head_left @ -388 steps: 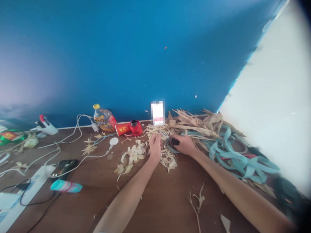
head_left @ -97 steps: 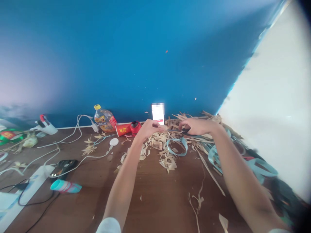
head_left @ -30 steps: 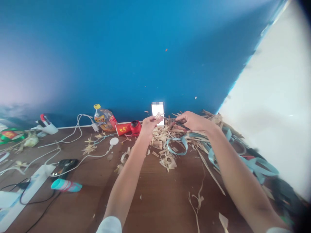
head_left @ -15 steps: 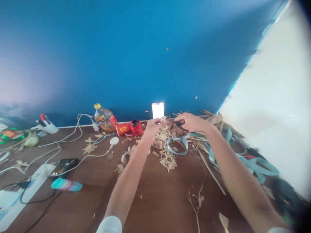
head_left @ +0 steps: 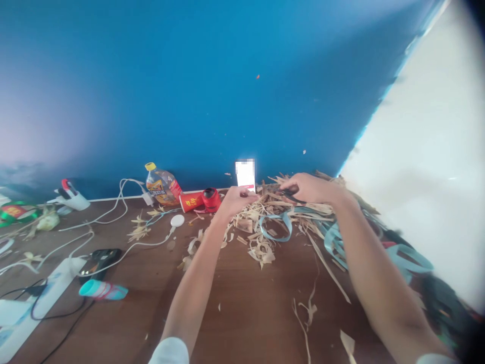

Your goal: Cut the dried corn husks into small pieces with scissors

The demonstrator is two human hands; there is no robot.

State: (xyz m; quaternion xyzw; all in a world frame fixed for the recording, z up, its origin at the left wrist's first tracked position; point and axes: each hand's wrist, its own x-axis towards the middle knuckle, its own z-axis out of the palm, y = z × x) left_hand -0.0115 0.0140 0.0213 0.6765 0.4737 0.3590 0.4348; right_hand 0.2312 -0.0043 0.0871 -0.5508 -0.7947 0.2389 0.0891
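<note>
My left hand (head_left: 235, 200) is closed in a pinch in front of a bright phone screen (head_left: 246, 174); what lies between its fingertips is too small to make out. To its right, my right hand (head_left: 313, 188) is wrapped round dark-handled scissors (head_left: 292, 194), whose tips point left. A heap of dry husk strips and shavings (head_left: 261, 215) spreads beneath and between both hands. Just below the right hand, a loop of pale blue ribbon (head_left: 276, 227) rests on the heap.
Left of the hands lie a red cup (head_left: 191, 202), a red roll (head_left: 210, 200) and a plastic bottle (head_left: 162, 187). A power strip (head_left: 41, 303) with cables and a turquoise cup (head_left: 103, 289) occupy the left side. More ribbon (head_left: 411, 258) sits at right, by the white wall.
My right hand has moved right with the scissors, widening the gap between the hands. My left hand has shifted slightly left and down, still pinched.
</note>
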